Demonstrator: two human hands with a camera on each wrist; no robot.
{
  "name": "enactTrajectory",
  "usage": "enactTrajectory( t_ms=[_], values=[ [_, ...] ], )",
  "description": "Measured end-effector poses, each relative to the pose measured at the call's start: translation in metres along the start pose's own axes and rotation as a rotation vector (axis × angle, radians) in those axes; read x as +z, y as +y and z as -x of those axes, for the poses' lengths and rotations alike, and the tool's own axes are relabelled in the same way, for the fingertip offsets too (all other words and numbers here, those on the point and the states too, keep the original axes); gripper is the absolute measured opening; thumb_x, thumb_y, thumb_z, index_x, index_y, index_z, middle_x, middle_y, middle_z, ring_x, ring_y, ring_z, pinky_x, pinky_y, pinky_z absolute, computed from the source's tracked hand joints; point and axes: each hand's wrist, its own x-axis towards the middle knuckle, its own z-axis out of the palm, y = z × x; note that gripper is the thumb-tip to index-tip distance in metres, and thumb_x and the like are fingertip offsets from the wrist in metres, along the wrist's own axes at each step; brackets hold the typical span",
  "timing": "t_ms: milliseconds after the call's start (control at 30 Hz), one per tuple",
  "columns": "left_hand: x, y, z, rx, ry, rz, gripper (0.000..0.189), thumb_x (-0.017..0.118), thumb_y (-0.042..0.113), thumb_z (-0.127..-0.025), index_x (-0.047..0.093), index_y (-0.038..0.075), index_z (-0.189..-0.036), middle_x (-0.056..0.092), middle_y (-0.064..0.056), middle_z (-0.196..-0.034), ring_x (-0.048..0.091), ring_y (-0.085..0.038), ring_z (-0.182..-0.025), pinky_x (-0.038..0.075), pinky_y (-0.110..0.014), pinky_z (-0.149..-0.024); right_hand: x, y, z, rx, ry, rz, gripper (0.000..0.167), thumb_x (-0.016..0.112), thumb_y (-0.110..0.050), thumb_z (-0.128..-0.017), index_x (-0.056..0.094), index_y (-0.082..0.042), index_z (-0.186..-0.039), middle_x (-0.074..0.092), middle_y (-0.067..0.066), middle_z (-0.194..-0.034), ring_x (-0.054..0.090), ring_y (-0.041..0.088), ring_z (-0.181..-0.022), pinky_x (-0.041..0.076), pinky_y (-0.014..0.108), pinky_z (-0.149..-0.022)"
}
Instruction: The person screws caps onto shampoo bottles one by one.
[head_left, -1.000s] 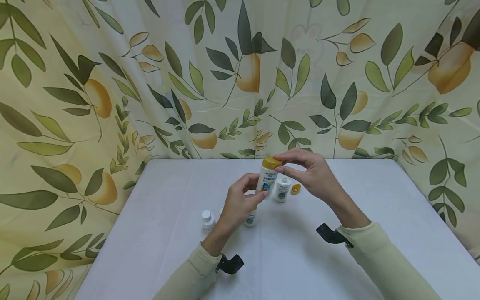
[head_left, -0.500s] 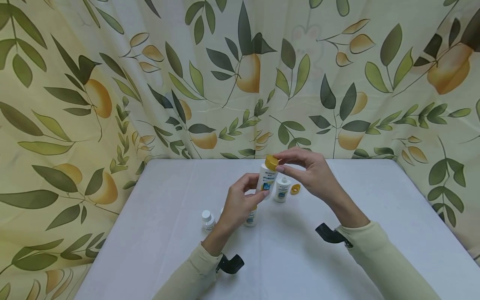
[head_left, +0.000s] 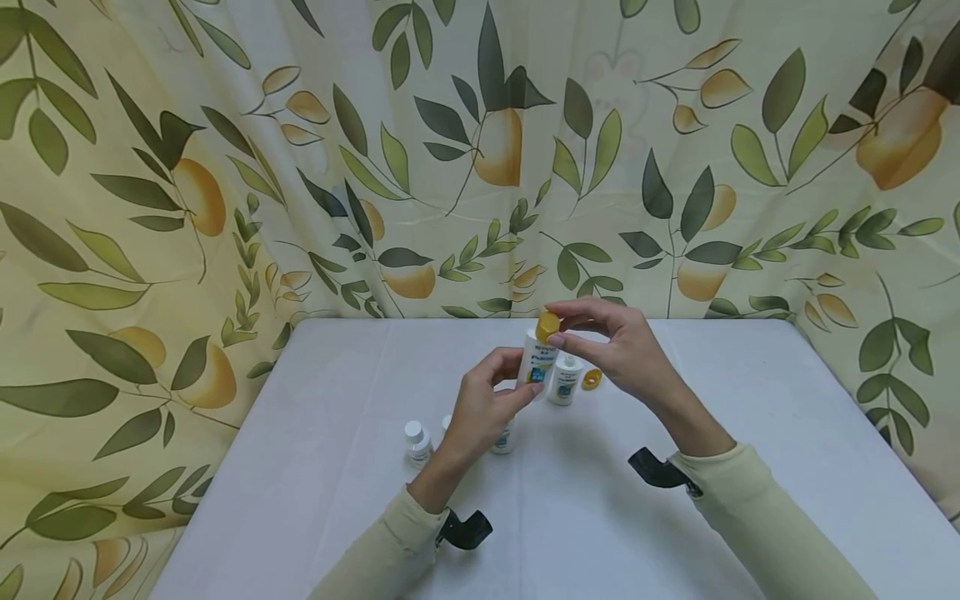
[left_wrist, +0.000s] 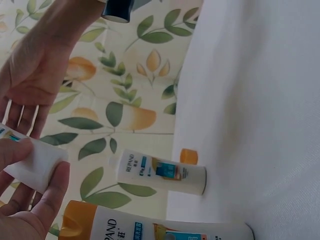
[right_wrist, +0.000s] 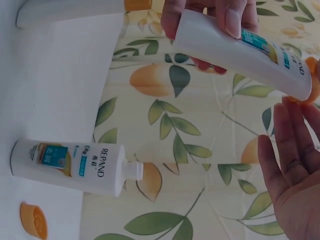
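Note:
In the head view my left hand (head_left: 486, 404) grips a white shampoo bottle (head_left: 537, 360) by its body, raised above the table and leaning a little. The thumb lies across its label. With thumb and fingers, my right hand (head_left: 626, 343) pinches the yellow cap (head_left: 548, 327) at the bottle's top. That cap sits tilted, and the right wrist view shows its orange edge (right_wrist: 314, 82) against the bottle's shoulder. Whether it is loose I cannot tell. Just behind stands an uncapped bottle (head_left: 566, 382) of the same brand, its narrow neck bare, beside a loose yellow cap (head_left: 592, 379).
A small bottle (head_left: 417, 442) with a white lid stands left of my left forearm. Partly hidden behind that hand is another labelled bottle (head_left: 503, 438); the left wrist view shows an orange-capped bottle (left_wrist: 125, 225). A patterned curtain (head_left: 450, 167) hangs behind the white table (head_left: 322, 417).
The yellow cap has tipped over to the right on the held bottle, more of the bottle's white top now showing. Left hand and bottle have shifted slightly right.

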Motion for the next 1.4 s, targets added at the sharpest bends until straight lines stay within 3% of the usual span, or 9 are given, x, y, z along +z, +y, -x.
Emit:
enactTrajectory(
  t_ms=[200,667,900,1033,1200,1400],
  values=[
    [0.001,0.000,0.001,0.003,-0.001,-0.006,0.040,0.078,0.010,-0.091,0.064,0.015,-0.127,0.066,0.000,-0.122,0.065,-0.016,-0.108,0.060,-0.026,-0.087,0.001,-0.001,0.001,-0.007,0.007,0.018,0.034,0.076,-0.012,-0.092,0.069,-0.012,-0.126,0.068,0.001,-0.118,0.064,0.015,-0.108,0.049,0.054,-0.103],
    [-0.003,0.001,0.000,-0.020,0.014,-0.024,0.041,0.078,0.012,-0.090,0.064,0.017,-0.128,0.066,0.002,-0.123,0.065,-0.016,-0.109,0.060,-0.025,-0.088,-0.001,-0.002,0.002,-0.010,0.026,0.040,0.026,0.077,-0.013,-0.092,0.072,-0.012,-0.117,0.069,0.000,-0.113,0.064,0.011,-0.104,0.050,0.050,-0.102],
    [-0.004,0.000,0.000,-0.013,0.019,-0.013,0.041,0.079,0.014,-0.090,0.065,0.019,-0.128,0.066,0.003,-0.123,0.066,-0.016,-0.108,0.060,-0.026,-0.089,-0.005,0.001,0.002,-0.036,0.015,0.051,0.023,0.069,-0.012,-0.098,0.073,-0.011,-0.121,0.069,-0.001,-0.113,0.062,0.010,-0.111,0.050,0.028,-0.103],
    [-0.005,0.000,0.001,-0.010,-0.003,-0.010,0.042,0.078,0.018,-0.091,0.065,0.020,-0.131,0.067,0.004,-0.124,0.065,-0.016,-0.107,0.059,-0.027,-0.090,-0.008,0.005,0.002,-0.039,0.002,-0.028,0.023,0.067,-0.008,-0.098,0.073,-0.008,-0.120,0.069,0.001,-0.111,0.064,0.012,-0.108,0.052,0.020,-0.099],
    [-0.007,0.002,0.001,-0.016,-0.050,-0.013,0.044,0.077,0.021,-0.092,0.065,0.021,-0.135,0.067,0.003,-0.126,0.065,-0.016,-0.110,0.058,-0.027,-0.092,-0.012,0.011,0.002,-0.025,-0.032,-0.100,0.023,0.068,-0.005,-0.096,0.071,-0.003,-0.119,0.069,0.003,-0.112,0.067,0.014,-0.106,0.055,0.021,-0.095],
    [-0.011,0.006,0.002,-0.005,-0.090,-0.042,0.047,0.076,0.019,-0.093,0.064,0.021,-0.138,0.069,0.003,-0.128,0.066,-0.016,-0.109,0.058,-0.030,-0.092,-0.014,0.015,-0.001,-0.007,-0.143,-0.138,0.032,0.064,-0.009,-0.100,0.065,-0.002,-0.131,0.067,-0.003,-0.125,0.064,0.012,-0.115,0.052,0.021,-0.099]
  ],
)
